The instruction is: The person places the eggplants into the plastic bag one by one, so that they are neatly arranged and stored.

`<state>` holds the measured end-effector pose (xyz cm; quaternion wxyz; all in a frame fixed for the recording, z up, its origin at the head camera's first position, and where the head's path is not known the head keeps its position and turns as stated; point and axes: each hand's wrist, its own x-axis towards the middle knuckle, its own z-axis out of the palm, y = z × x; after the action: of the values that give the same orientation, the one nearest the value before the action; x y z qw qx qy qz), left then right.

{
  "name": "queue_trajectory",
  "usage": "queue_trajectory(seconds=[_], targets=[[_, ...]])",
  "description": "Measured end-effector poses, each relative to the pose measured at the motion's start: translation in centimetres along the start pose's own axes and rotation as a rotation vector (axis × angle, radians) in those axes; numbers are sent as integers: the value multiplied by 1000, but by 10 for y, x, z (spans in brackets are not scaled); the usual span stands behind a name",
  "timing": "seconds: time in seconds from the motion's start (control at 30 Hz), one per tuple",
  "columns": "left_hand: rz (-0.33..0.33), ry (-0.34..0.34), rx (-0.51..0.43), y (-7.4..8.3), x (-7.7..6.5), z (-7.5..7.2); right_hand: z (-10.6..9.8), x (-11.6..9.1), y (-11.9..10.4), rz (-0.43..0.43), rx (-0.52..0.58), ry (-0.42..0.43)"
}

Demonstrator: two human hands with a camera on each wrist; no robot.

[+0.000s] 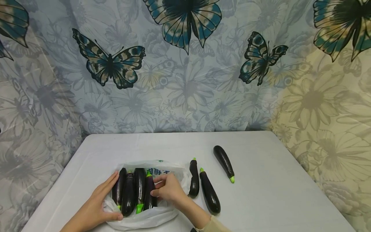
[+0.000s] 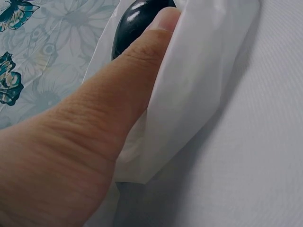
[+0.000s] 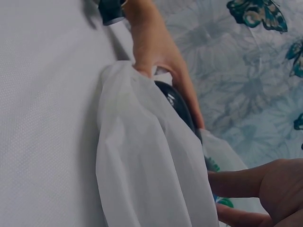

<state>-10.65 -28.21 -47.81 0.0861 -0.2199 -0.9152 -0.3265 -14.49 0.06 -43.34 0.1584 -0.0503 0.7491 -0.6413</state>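
Note:
Several dark, glossy eggplants (image 1: 129,195) lie side by side in a white plastic bag (image 1: 145,223) whose mouth is spread wide. My left hand (image 1: 97,203) rests at the bag's left side, its straight fingers along the leftmost eggplant (image 1: 116,190). In the left wrist view, its thumb (image 2: 158,38) lies between the bag's edge and an eggplant (image 2: 132,26). My right hand (image 1: 171,190) reaches inside from the right, with thumb and fingers against the rightmost eggplant (image 1: 149,191). The bag wall hides those fingertips in the right wrist view.
To the right of the bag lie a crooked eggplant (image 1: 194,178), a longer eggplant (image 1: 210,193) and another eggplant (image 1: 223,161) farther back. A dark tip shows at the bottom edge. The white table (image 1: 278,187) ends at a butterfly-patterned curtain (image 1: 185,96).

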Motion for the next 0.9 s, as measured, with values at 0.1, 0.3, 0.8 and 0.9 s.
queue_trajectory(seconds=[0.1,0.3,0.8,0.9], targets=[[8,1,-5,0,0,0,0,0,1,-8,0,4],[43,14,1,-3,1,2,1,-2,4,-31,12,17],[53,16,5,-3,1,2,3,-3,8,-57,21,40],[61,16,3,-4,1,2,3,-3,9,-65,14,43]])
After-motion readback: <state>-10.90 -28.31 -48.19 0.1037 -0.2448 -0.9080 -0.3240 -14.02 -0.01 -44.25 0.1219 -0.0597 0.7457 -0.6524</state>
